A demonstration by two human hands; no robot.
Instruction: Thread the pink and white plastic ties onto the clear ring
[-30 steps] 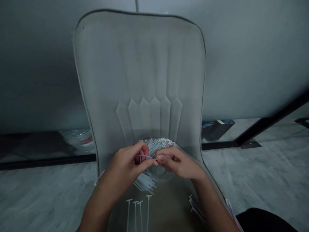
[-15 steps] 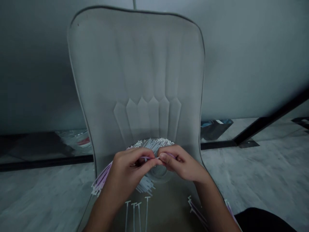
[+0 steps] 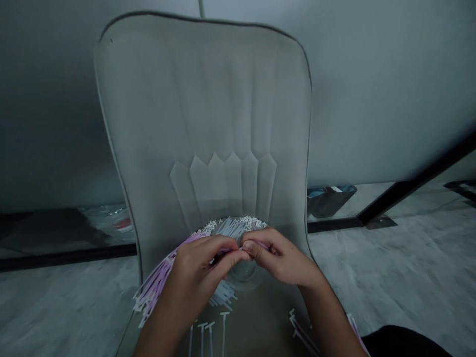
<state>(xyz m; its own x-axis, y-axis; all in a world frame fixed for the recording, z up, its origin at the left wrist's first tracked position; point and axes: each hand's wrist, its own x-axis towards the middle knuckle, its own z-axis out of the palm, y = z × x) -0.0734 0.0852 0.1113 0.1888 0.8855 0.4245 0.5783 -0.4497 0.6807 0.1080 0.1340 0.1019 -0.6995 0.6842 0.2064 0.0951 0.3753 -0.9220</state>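
Observation:
My left hand [image 3: 203, 265] and my right hand [image 3: 282, 258] meet fingertip to fingertip above the chair seat. Both are closed in a pinch on a thin purple stick [image 3: 263, 245], mostly hidden by the fingers. Left of my left hand lies a bundle of purple sticks [image 3: 158, 280] with white tips. Pale translucent sticks [image 3: 231, 226] spread behind the hands, and more pale sticks [image 3: 222, 295] show below the left one. Small white connector pieces [image 3: 253, 221] lie heaped at the back. Under my fingers stands a clear round dish or cup [image 3: 243, 280], partly covered.
Several pale T-ended sticks [image 3: 223, 332] lie at the front of the seat. A few purple sticks [image 3: 303, 334] are beside my right forearm. The grey chair back [image 3: 223, 109] rises ahead. A dark box [image 3: 329, 201] and a black metal bar [image 3: 401, 191] stand behind at right.
The fingertips of both hands are a little closer together, and less of the purple stick shows between them. The view has shifted slightly, uncovering more of the purple bundle.

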